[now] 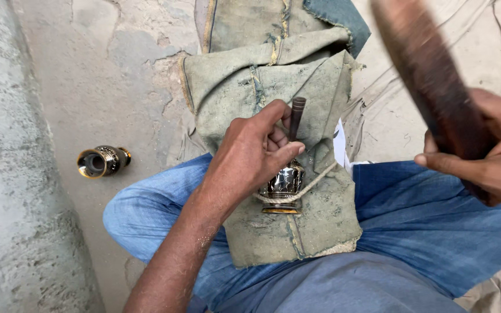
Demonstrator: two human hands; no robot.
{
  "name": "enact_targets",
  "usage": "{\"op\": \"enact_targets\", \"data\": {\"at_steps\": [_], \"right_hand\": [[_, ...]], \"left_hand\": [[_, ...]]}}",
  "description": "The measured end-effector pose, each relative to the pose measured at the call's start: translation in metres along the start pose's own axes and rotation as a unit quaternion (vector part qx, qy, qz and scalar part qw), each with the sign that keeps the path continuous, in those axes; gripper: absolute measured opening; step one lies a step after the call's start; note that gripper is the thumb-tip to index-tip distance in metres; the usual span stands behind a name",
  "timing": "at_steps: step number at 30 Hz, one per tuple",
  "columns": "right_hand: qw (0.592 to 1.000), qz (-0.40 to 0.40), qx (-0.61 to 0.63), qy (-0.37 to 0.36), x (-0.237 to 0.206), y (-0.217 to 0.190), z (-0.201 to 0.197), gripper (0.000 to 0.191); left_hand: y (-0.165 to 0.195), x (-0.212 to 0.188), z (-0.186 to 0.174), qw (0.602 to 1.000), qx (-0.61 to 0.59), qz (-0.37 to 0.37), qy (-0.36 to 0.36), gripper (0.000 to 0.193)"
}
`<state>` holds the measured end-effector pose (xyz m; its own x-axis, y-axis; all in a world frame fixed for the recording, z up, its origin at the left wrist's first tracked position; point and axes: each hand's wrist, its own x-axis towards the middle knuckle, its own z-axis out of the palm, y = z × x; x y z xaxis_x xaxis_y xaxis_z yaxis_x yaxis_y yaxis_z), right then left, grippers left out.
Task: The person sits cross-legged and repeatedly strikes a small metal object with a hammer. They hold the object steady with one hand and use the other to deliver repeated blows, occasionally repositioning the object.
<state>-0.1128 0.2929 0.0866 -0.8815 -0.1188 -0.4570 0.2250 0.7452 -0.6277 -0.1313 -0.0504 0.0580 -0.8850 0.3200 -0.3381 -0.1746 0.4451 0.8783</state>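
Head view is showing one small engraved metal vase [284, 186] lying on a folded, worn denim cloth [273, 87] across the person's lap, with one thin cord [314, 181] looping around it, while the left hand [250, 153] is closing on one dark punch tool [296, 117] standing on the vase. The right hand [491, 153], well apart, is clamping one dark wooden stick [430, 75], raised and blurred. One second vase [101, 161] is lying on its side on the dusty concrete floor [88, 69], its open mouth looking empty.
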Motion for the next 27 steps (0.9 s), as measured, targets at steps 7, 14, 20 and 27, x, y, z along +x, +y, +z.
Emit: {"op": "enact_targets", "data": {"at_steps": [7, 14, 20, 27], "right_hand": [[0.989, -0.068, -0.13, -0.002, 0.003, -0.002, 0.004, 0.081], [0.995, -0.009, -0.103, 0.005, 0.013, 0.017, -0.011, 0.057], [0.987, -0.103, -0.12, 0.02, 0.015, 0.026, -0.01, 0.077], [0.977, -0.163, -0.135, -0.001, 0.014, 0.02, -0.011, 0.062]], "left_hand": [[0.009, -0.002, 0.002, 0.996, 0.057, 0.066, -0.033, 0.039], [0.01, 0.0, 0.002, 0.996, 0.042, 0.082, -0.018, 0.04], [0.007, -0.002, 0.001, 0.995, 0.046, 0.081, -0.034, 0.04], [0.007, 0.0, 0.0, 0.994, 0.042, 0.098, -0.027, 0.04]]}}
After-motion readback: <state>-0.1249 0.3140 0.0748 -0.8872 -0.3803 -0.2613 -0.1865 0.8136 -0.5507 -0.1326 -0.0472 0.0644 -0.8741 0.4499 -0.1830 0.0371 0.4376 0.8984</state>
